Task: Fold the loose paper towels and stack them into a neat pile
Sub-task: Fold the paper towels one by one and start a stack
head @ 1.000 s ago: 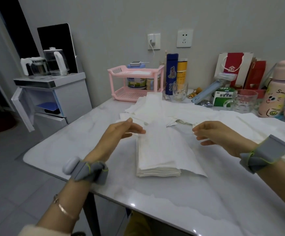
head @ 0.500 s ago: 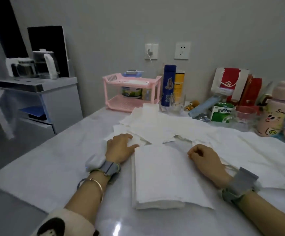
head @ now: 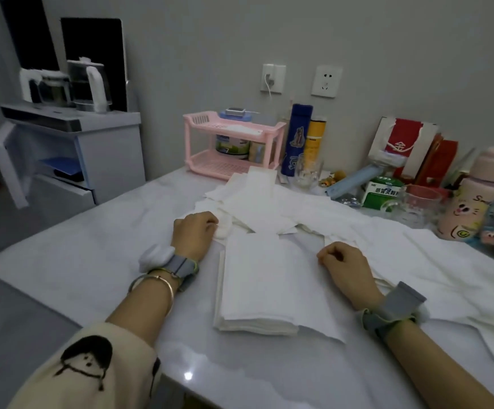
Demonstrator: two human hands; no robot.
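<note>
A stack of folded white paper towels (head: 254, 293) lies on the table between my hands. Its top sheet (head: 313, 314) is wider than the stack and overhangs it on the right. My left hand (head: 194, 236) rests on the table at the stack's far left corner with its fingers curled, touching a bunched towel edge (head: 225, 230) but holding nothing I can make out. My right hand (head: 343, 261) lies curled at the top sheet's far right edge, thumb and forefinger pinched together there. Loose unfolded paper towels (head: 266, 202) lie heaped just behind the stack.
More loose towels (head: 434, 261) spread over the table's right side. Along the wall stand a pink rack (head: 234, 143), a blue bottle (head: 297, 137), a glass (head: 307, 172), a green box (head: 383, 191), a glass mug (head: 414, 205) and a pink flask (head: 473, 199). A cabinet with kettles (head: 71, 137) is at left.
Both hands came down from holding the sheet in the air and laid it on the stack. They now rest curled at its far corners. The view has moved closer.
</note>
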